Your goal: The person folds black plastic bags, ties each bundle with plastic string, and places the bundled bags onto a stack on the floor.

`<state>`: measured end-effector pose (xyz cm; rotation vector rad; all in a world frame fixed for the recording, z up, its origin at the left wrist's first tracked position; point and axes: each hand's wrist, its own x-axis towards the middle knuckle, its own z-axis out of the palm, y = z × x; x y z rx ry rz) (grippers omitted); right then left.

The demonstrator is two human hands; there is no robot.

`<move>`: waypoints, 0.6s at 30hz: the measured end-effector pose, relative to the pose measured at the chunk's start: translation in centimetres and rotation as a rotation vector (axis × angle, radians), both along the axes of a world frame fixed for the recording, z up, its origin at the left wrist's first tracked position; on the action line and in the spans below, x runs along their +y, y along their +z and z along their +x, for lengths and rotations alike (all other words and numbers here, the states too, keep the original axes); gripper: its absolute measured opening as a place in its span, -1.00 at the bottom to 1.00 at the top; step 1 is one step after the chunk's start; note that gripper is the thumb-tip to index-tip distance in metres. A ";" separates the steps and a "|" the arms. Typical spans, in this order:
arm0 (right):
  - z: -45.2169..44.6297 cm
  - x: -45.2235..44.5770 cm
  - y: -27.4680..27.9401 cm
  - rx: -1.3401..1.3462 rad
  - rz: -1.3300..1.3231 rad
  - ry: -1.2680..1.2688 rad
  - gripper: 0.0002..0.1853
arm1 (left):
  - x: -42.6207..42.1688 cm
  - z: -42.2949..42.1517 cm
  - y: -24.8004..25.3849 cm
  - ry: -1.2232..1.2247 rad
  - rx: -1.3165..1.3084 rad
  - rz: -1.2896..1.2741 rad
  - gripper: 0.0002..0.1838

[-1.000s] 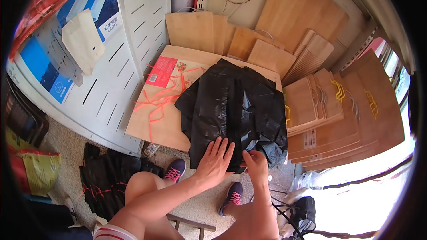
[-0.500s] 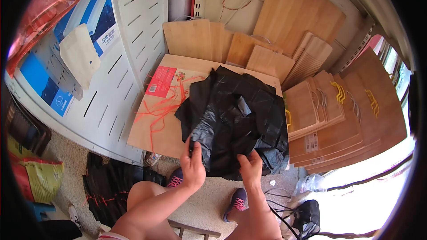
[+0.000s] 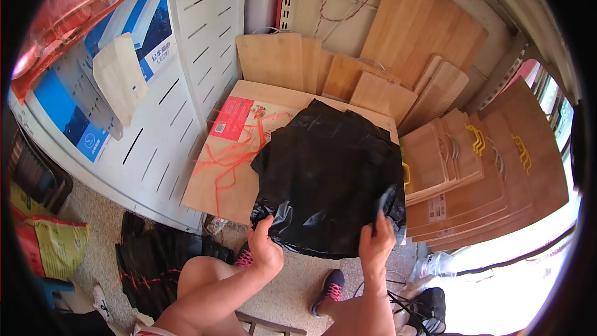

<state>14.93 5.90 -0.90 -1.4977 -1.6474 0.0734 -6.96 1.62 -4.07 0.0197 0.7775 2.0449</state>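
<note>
A black plastic bag (image 3: 329, 174) lies spread fairly flat on a wooden board (image 3: 214, 193), its edges wrinkled; whether several bags are stacked cannot be made out. At the bag's near left corner, my left hand (image 3: 266, 249) is closed with the thumb up, pinching the plastic. Near the right corner, my right hand (image 3: 377, 246) is closed on the bag's edge, where a fold of plastic stands up above the fingers. Thin red plastic string (image 3: 227, 162) lies loosely on the board left of the bag, below a pink label (image 3: 233, 118).
Cutting boards (image 3: 270, 59) lean along the back wall, and more boards with yellow handles (image 3: 476, 140) stack at the right. A white slotted panel (image 3: 186, 87) stands left. Tied black bundles (image 3: 155, 261) and a dark stool frame (image 3: 267, 323) are on the floor.
The crumpled black bag has been spread out flatter over the board. My hands have moved farther apart, the right one to the right and lower. The view has shifted slightly.
</note>
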 end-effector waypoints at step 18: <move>-3.0 -1.4 -0.3 -0.530 -0.372 0.083 -0.37 | 0.4 -0.2 4.2 -0.490 1.390 -0.012 -0.11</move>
